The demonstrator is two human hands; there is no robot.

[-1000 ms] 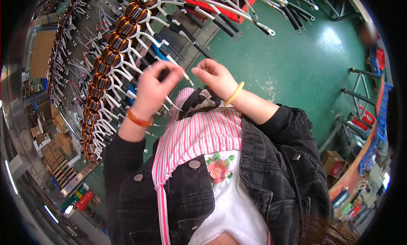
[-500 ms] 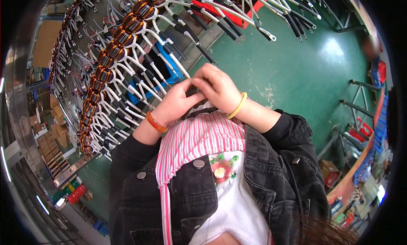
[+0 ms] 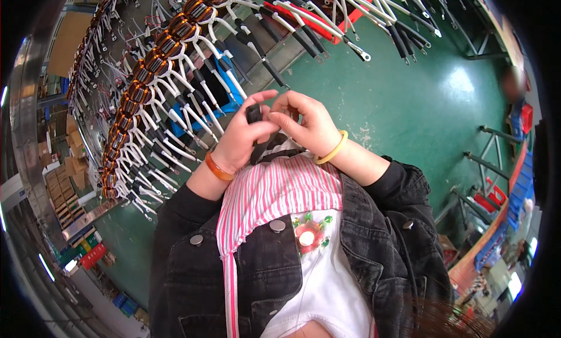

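My hands are close together in front of the striped pink apron [image 3: 280, 189]. My left hand [image 3: 239, 140], with an orange bangle at its wrist, is closed on a small black piece [image 3: 253, 113]. That piece looks short and rounded; its exact kind is unclear. My right hand [image 3: 310, 123], wearing a yellow bangle, has its fingers curled and thumb tip touching near the left fingertips. Whatever it pinches, if anything, is hidden. Just beyond my left hand hang white and black sleeved leads [image 3: 201, 117] from a row of copper-wound coils [image 3: 156, 66].
A second coil row [image 3: 87, 57] runs farther left. Beneath the leads are a blue crate [image 3: 231, 98] and a red crate [image 3: 327, 28]. Green floor [image 3: 397, 98] spreads ahead and right, with a metal frame stand [image 3: 488, 154] and blue bins [image 3: 520, 192] at the right edge.
My hands have opened up slightly from each other, and the black piece now shows in my left hand. The coil row and leads appear shifted slightly left in view.
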